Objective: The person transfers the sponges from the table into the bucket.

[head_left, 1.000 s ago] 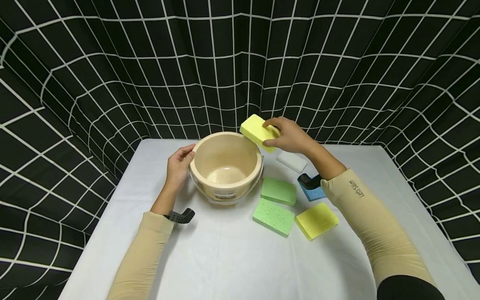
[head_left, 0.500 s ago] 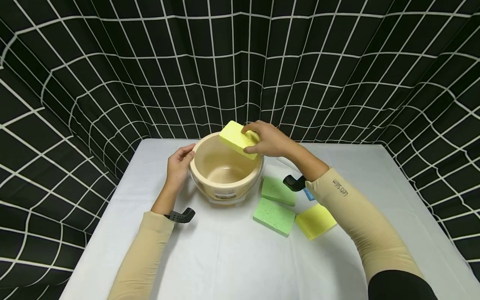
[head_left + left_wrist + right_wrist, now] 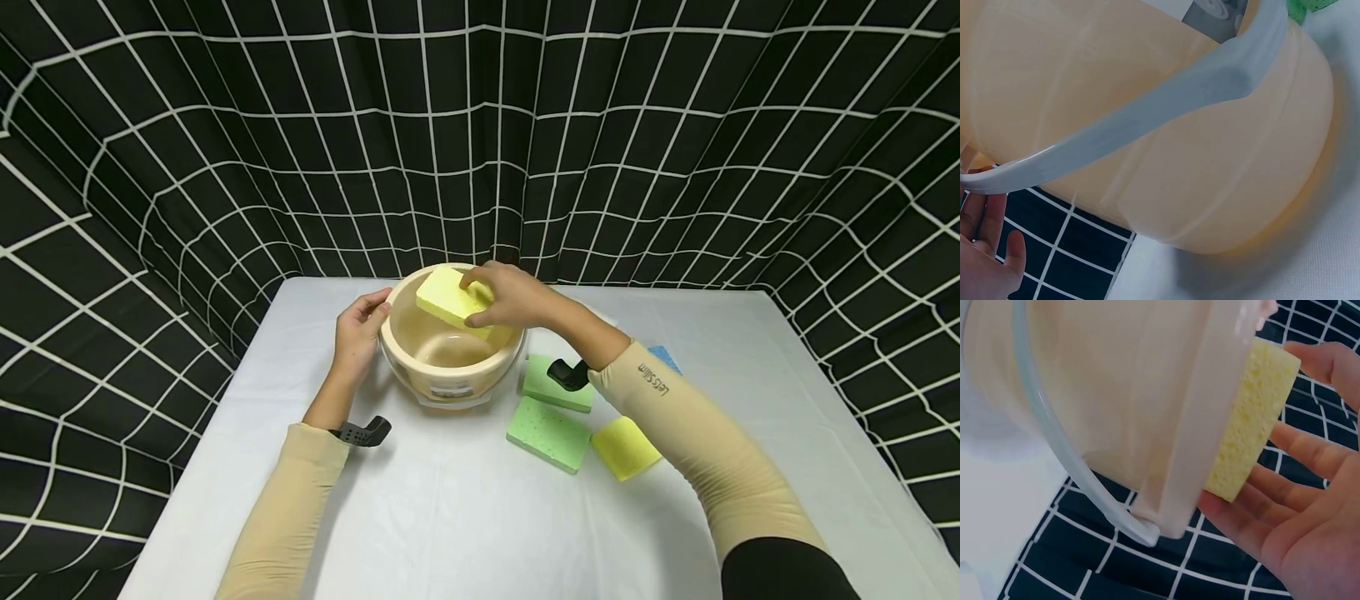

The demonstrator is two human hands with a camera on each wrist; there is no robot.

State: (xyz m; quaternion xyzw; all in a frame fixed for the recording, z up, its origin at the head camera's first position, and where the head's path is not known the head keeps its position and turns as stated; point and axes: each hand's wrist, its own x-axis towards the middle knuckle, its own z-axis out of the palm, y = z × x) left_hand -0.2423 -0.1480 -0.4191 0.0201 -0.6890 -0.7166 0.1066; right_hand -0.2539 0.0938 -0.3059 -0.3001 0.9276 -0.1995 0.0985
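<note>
My right hand (image 3: 510,296) pinches a yellow sponge (image 3: 447,293) between thumb and fingers, at the mouth of a beige bucket (image 3: 420,360). The sponge is tilted and overlaps the bucket's inside in the head view. From the right wrist, the sponge (image 3: 1250,419) shows partly past the rim, the rest hidden behind it. My left hand (image 3: 357,327) holds the bucket's left rim. In the left wrist view, the fingers of that hand (image 3: 988,250) reach up behind the bucket's pale handle (image 3: 1129,128), which hangs down along the outer wall.
Right of the bucket lie two green sponges (image 3: 550,433), a second yellow sponge (image 3: 625,448) and a blue sponge (image 3: 664,358). The right forearm partly covers some of these. Gridded black cloth (image 3: 480,150) rises behind the white table (image 3: 450,517).
My right hand has carried the yellow sponge left and down, from beside the right rim to the bucket's mouth. The forearm now hides most of the white sponge. My left hand stays still.
</note>
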